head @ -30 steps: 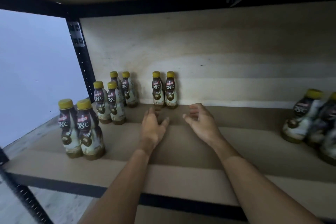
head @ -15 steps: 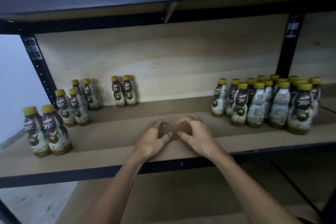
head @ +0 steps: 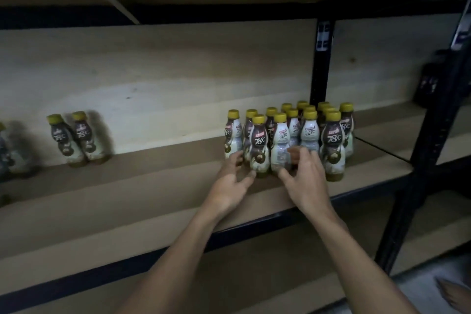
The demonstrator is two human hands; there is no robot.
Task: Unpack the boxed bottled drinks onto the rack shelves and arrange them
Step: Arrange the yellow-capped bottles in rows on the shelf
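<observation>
**A:** Which step is this?

**B:** Arranging, I'd say. No box is in view. A cluster of bottles [head: 309,130] stands packed together on the shelf [head: 153,186], at 3 o'clock from the middle of the view. Both hands reach into its front row.

**A:** Holding anything?

**B:** Not as far as I can tell. The left hand [head: 230,181] is spread wide, with its thumb at the base of the brown-label bottle [head: 258,145] and its fingers round at that bottle's 9 o'clock side. The right hand [head: 307,181] is just as wide, its thumb and fingers on either side of the white-faced bottle [head: 280,143] next to it. The blur hides whether they are touching firmly.

**A:** And the next move?

**B:** Probably closing on those two bottles low down and lifting them straight up, because their neighbours stand touching and a sideways pull could topple them. There is bare shelf toward 9 o'clock, between the cluster and a separate pair of bottles [head: 76,137], so that looks the likely spot.
</observation>
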